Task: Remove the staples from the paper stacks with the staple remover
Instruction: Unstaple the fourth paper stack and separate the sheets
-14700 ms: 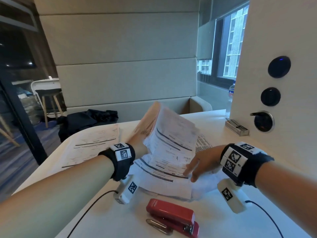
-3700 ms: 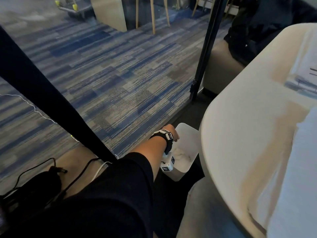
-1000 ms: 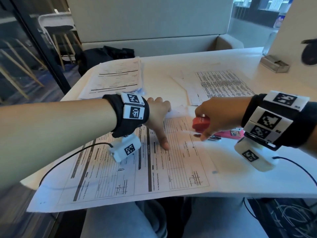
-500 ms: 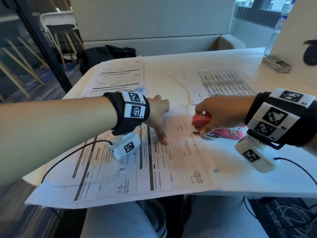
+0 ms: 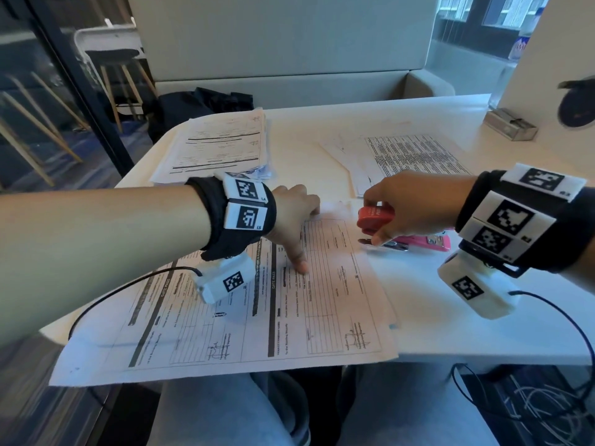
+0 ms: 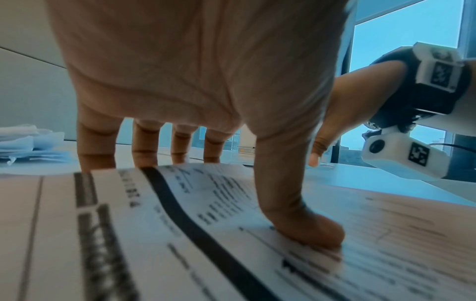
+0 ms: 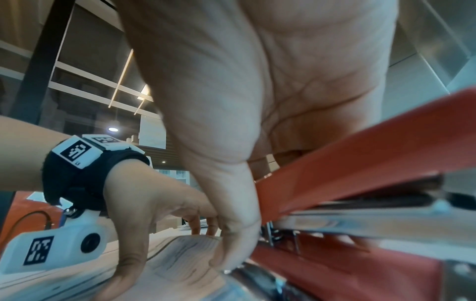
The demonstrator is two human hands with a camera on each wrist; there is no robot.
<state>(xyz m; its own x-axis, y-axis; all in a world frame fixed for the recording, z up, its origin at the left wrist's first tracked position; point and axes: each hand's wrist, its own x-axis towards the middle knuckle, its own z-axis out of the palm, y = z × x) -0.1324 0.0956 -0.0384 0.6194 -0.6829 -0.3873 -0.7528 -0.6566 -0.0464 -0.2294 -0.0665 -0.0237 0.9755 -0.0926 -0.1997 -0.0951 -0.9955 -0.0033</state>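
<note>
A stack of printed forms [image 5: 322, 300] lies at the table's near edge and hangs over it. My left hand [image 5: 306, 236] presses it flat, with the thumb [image 6: 304, 230] and straight fingertips on the top sheet [image 6: 180, 224]. My right hand [image 5: 373, 222] grips the red, stapler-shaped staple remover [image 5: 375, 217] just right of the stack's far right corner. Its metal tip points at the paper edge, and its red top [image 7: 360, 163] is raised off the metal rail. No staple can be made out.
Another paper stack [image 5: 222, 146] lies at the back left, and loose printed sheets [image 5: 412, 159] at the back right. A small metal box [image 5: 510, 125] sits by the right wall panel. A black bag [image 5: 206, 107] is on the bench behind the table.
My right hand has drawn the staple remover slightly up and closer to the paper's corner. My left hand keeps pressing in the same spot.
</note>
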